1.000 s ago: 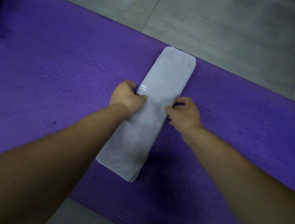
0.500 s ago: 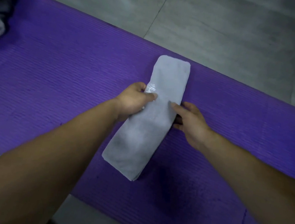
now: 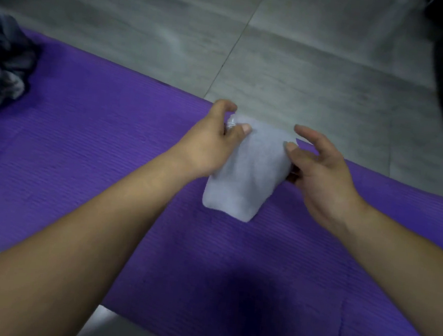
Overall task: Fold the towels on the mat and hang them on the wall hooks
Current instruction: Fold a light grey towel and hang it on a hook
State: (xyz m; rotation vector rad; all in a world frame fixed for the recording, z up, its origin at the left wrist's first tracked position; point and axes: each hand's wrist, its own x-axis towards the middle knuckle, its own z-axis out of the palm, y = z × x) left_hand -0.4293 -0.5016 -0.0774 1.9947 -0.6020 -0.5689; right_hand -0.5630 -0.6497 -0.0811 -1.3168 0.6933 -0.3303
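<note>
An indoor room, worked at floor level — which kind of room cannot be told. The floor (image 3: 316,77) is large grey stone-look tiles with a thin grout line (image 3: 234,51). A purple ribbed mat (image 3: 96,143) lies on it, with a heap of dark crumpled cloth (image 3: 4,63) at its left end.

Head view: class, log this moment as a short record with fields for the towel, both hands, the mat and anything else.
towel: grey, folded, near end on the mat
left hand: grips the towel's left edge near its far end
right hand: fingers spread, thumb touching the towel's right edge
mat: purple, lying on the grey floor
other: dark crumpled cloth at the mat's far left
</note>
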